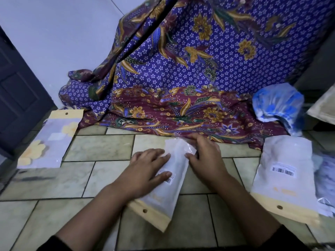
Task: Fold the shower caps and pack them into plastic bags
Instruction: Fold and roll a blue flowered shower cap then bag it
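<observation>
A filled plastic bag (176, 167) with a yellow header strip and a barcode sticker lies slanted on the tiled floor in the middle. My left hand (148, 169) rests flat on its left side, fingers spread. My right hand (204, 154) presses on the bag's far right edge, fingers bent over the clear flap. A second filled bag (284, 171) with a barcode lies to the right. A blue and white shower cap (277, 104) sits bunched at the back right. More caps (324, 178) lie at the right edge.
A flat bag with yellow flowers (52, 140) lies at the left on the tiles. Purple and maroon batik cloth (181, 78) drapes down across the back. A dark door (16, 91) stands at the far left. A pale cushion edge (324, 107) shows at the right.
</observation>
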